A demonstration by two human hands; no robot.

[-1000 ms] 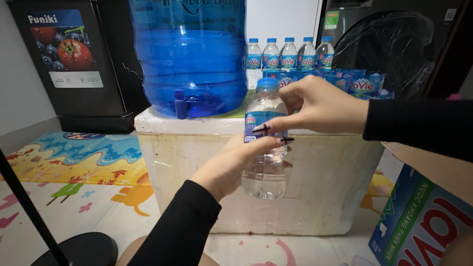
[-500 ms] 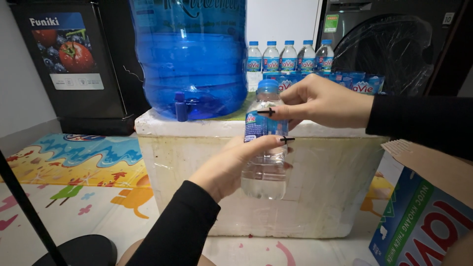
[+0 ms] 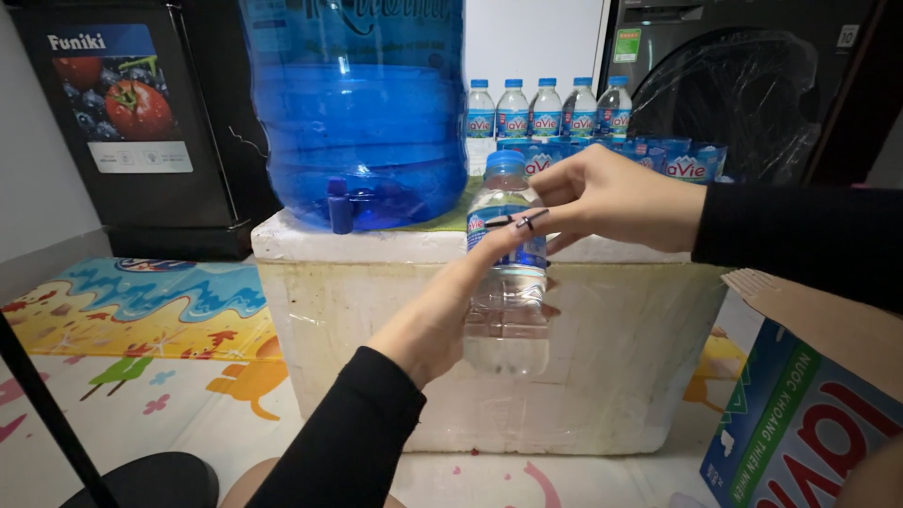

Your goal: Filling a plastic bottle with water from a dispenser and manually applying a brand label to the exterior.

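At the left edge we see one black cabinet (image 3: 132, 122), cut off at the top, and below it one black pole (image 3: 42, 404) crossing the patterned mat (image 3: 132, 310); the pole's upper end lies outside the frame. One large blue jug (image 3: 362, 113) stands in the upper centre-left on one white foam box (image 3: 602, 367); the jug's top is cut off, and its blue tap (image 3: 339, 205) hangs over the box edge.

At frame centre we hold one small clear bottle (image 3: 508, 301) with a blue cap (image 3: 505, 164), upright in front of the box. Our left hand (image 3: 442, 310) grips it from the left, fingers clamped round the body; the hand hides part of the label. Our right hand (image 3: 611, 198) comes in from the right, fingertips closed together on the bottle's upper part just below the cap. We cannot tell the water level.

Behind, in the upper centre, five small bottles (image 3: 546, 108) stand in a row, their lower halves hidden by a wrapped blue pack (image 3: 677, 160); the count inside the pack is unreadable. Further right, one dark appliance (image 3: 734, 85) sits under clear film. At lower right, one open carton (image 3: 800, 414) is cut off by the frame.
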